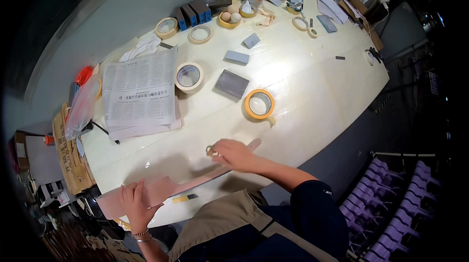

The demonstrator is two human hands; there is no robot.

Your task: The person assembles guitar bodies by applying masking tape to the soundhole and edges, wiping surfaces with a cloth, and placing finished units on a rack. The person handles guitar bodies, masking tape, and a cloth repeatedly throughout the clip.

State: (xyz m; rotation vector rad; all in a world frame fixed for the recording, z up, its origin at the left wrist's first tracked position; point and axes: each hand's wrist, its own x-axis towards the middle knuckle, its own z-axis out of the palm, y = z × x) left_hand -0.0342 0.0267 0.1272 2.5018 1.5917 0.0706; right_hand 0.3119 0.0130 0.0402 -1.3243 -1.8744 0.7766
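A flat pink piece (pixel 161 191), broad at the left and running into a long narrow neck like a guitar's, lies along the table's near edge. On its broad end rests my left hand (pixel 134 202), fingers stretched over the surface and thumb spread. My right hand (pixel 233 156) is over the narrow neck, closed around a small pale roll of tape (pixel 210 150); part of the roll is hidden by the fingers. The neck's rounded tip (pixel 255 143) shows beyond the right wrist. Just below the piece lies a small yellow and dark strip (pixel 184 198).
On the white table (pixel 312 86) are newspaper sheets (pixel 139 91), a wide tape roll (pixel 189 77), an orange tape roll (pixel 259 104) and a dark grey block (pixel 232 84). More tape rolls and blocks line the back. Purple seats (pixel 373 188) stand to the right.
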